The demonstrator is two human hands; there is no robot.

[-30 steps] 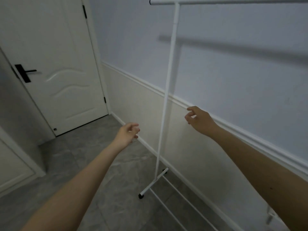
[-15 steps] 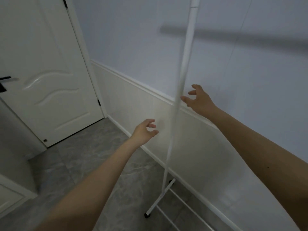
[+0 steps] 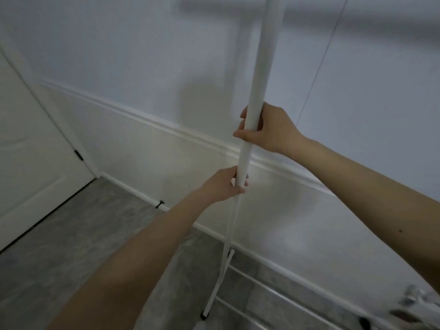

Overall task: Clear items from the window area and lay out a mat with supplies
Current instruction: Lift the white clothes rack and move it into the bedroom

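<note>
A white clothes rack stands against the pale wall; its upright pole point(image 3: 263, 67) runs from the top of the view down to a base foot point(image 3: 215, 291) on the grey floor. My right hand point(image 3: 269, 128) grips the pole at mid-height, fingers wrapped round it. Just below, my left hand point(image 3: 225, 185) holds the pole where the thicker tube ends and a thinner rod continues. The rack's top bar is out of view.
A white door point(image 3: 28, 163) is at the left, closed. A wall moulding point(image 3: 166, 126) runs along the wall behind the rack. The rack's lower rails point(image 3: 262, 289) stretch to the right over the grey tiled floor point(image 3: 71, 246). A blurred object point(image 3: 414, 298) lies at bottom right.
Both hands were open and apart from the pole; they have closed in and now grip it. The view has moved closer to the rack and tilted down.
</note>
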